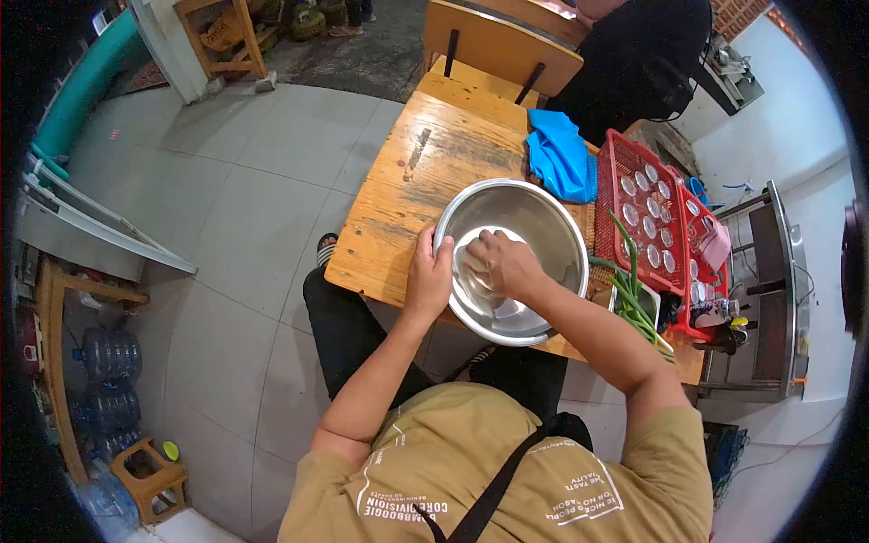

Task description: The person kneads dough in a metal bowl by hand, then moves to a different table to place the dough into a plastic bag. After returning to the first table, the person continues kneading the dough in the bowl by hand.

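Note:
A large steel mixing bowl (563,242) sits at the near edge of the wooden table, tilted toward me, partly over my lap. My left hand (429,276) grips its left rim, thumb inside and fingers around the outer wall. Down inside the bowl is my right hand (503,264), its fingers curled against a whitish patch at the bottom. What those fingers hold, if anything, I cannot tell. Long green spring onions (634,294) lie over a white container just right of the bowl.
A red plastic crate (641,204) with several upturned glasses stands right of the bowl, and a blue cloth or bag (561,154) lies behind it. The worn wooden table (434,154) extends away from me. Across it sits a person in black (625,68).

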{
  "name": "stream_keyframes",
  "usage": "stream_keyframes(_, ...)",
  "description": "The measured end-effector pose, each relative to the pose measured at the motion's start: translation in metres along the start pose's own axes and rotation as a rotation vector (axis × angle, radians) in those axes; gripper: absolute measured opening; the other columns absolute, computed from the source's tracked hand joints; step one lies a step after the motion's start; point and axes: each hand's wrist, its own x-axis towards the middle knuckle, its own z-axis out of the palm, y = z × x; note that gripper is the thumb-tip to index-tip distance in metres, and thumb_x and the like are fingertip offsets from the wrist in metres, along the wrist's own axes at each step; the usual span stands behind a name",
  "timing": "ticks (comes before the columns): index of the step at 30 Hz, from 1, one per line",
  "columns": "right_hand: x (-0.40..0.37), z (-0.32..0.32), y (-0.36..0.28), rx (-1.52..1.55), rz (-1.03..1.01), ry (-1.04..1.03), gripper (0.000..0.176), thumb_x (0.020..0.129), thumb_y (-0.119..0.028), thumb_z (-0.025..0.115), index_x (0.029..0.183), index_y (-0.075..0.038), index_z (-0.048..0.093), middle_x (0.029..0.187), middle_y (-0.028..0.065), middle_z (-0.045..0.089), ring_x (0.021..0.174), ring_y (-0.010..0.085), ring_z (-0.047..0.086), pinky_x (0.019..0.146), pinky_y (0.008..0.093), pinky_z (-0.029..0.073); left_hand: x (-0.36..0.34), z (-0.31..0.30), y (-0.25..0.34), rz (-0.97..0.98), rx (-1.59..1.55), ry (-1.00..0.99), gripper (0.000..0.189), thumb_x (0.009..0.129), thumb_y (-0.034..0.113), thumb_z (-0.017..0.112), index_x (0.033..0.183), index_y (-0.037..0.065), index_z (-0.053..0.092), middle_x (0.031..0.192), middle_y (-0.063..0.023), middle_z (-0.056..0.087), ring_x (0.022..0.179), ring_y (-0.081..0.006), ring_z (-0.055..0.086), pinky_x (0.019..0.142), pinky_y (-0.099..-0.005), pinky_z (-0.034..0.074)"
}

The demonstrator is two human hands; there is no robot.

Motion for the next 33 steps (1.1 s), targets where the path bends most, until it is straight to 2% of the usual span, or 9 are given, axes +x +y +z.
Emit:
stream_keyframes(4, 0.009, -0.01, 0.002, 0.266, 0.289, 0.432, 0.033, 0.082, -0.029, 0.076, 0.108, -0.009, 0.068, 0.105, 0.0123, 0.071, 0.091, 0.0372, 0.07, 0.074, 0.0454, 0.058, -0.002, -0.001, 0.006, -0.055, -0.01, -0.022, 0.037, 0.105, 0.027, 0.052, 0.13, 0.0, 0.054, 0.113, -0.0235, 0.066, 0.105, -0.0368, 0.065, 0.092, -0.044, 0.049)
stream_keyframes(6, 0.007, -0.021, 0.017, 0.791, 0.766, 0.414, 0.038, 0.093, -0.038, 0.072, 0.116, -0.009, 0.069, 0.096, 0.0119, 0.073, 0.087, 0.0245, 0.072, 0.078, 0.041, 0.057, -0.001, -0.003, 0.009, -0.067, 0.009, -0.017, 0.036, 0.104, 0.026, 0.053, 0.129, 0.0, 0.055, 0.11, -0.022, 0.066, 0.103, -0.0346, 0.065, 0.091, -0.0432, 0.049)
stream_keyframes(9, -0.011, -0.039, 0.007, 1.607, 0.709, 0.527, 0.041, 0.097, -0.04, 0.068, 0.121, -0.006, 0.068, 0.113, 0.0137, 0.072, 0.111, 0.0183, 0.065, 0.091, 0.038, 0.053, 0.002, -0.003, 0.003, -0.033, 0.003, -0.007, 0.034, 0.104, 0.025, 0.054, 0.127, 0.0, 0.056, 0.108, -0.0219, 0.066, 0.103, -0.0348, 0.066, 0.091, -0.0436, 0.049)
stream_keyframes(13, -0.041, -0.056, 0.001, 0.204, 0.296, 0.112, 0.043, 0.092, -0.038, 0.072, 0.118, -0.004, 0.072, 0.123, 0.0208, 0.062, 0.116, 0.0429, 0.059, 0.099, 0.0499, 0.048, 0.002, -0.001, 0.002, -0.047, 0.002, -0.017, 0.033, 0.103, 0.025, 0.054, 0.126, 0.0, 0.057, 0.11, -0.0233, 0.068, 0.105, -0.0386, 0.066, 0.091, -0.0446, 0.049)
stream_keyframes(16, -0.029, -0.068, -0.004, 0.11, 0.276, 0.211, 0.054, 0.09, -0.04, 0.073, 0.131, -0.005, 0.065, 0.128, 0.0224, 0.06, 0.123, 0.0433, 0.055, 0.104, 0.0563, 0.043, 0.001, 0.0, -0.001, -0.005, -0.001, -0.008, 0.034, 0.103, 0.026, 0.053, 0.125, -0.001, 0.056, 0.115, -0.0238, 0.068, 0.111, -0.039, 0.066, 0.094, -0.0451, 0.049)
stream_keyframes(19, -0.02, -0.046, -0.015, 0.55, 0.253, 0.353, 0.074, 0.087, -0.042, 0.076, 0.147, -0.007, 0.05, 0.143, 0.0271, 0.05, 0.132, 0.0479, 0.046, 0.109, 0.0606, 0.038, 0.002, 0.001, -0.004, -0.017, -0.005, -0.013, 0.035, 0.103, 0.026, 0.053, 0.125, -0.001, 0.056, 0.115, -0.0237, 0.068, 0.11, -0.0387, 0.066, 0.094, -0.0449, 0.049)
stream_keyframes(22, -0.019, -0.016, -0.023, -0.029, -0.012, 0.073, 0.095, 0.078, -0.046, 0.081, 0.155, -0.011, 0.039, 0.158, 0.0325, 0.03, 0.141, 0.0539, 0.037, 0.11, 0.0547, 0.044, 0.001, 0.001, -0.002, -0.011, -0.016, -0.006, 0.034, 0.103, 0.026, 0.053, 0.124, -0.001, 0.057, 0.113, -0.0231, 0.068, 0.108, -0.0377, 0.066, 0.093, -0.0438, 0.049)
stream_keyframes(25, -0.016, -0.021, -0.034, -0.002, 0.155, -0.131, 0.093, 0.077, -0.045, 0.082, 0.155, -0.015, 0.041, 0.156, 0.032, 0.034, 0.137, 0.0517, 0.041, 0.102, 0.0516, 0.052, 0.002, 0.001, -0.003, -0.015, -0.011, -0.009, 0.034, 0.103, 0.026, 0.054, 0.122, -0.001, 0.057, 0.111, -0.0222, 0.068, 0.105, -0.0371, 0.066, 0.092, -0.0425, 0.049)
stream_keyframes(33, -0.005, -0.03, 0.004, 0.292, 0.391, 0.139, 0.056, 0.081, -0.035, 0.082, 0.125, -0.007, 0.061, 0.124, 0.0209, 0.066, 0.098, 0.0355, 0.07, 0.088, 0.0474, 0.056, 0.007, 0.001, 0.001, -0.036, -0.018, -0.019, 0.035, 0.103, 0.025, 0.054, 0.126, -0.002, 0.057, 0.112, -0.0208, 0.068, 0.105, -0.0306, 0.066, 0.092, -0.0404, 0.049)
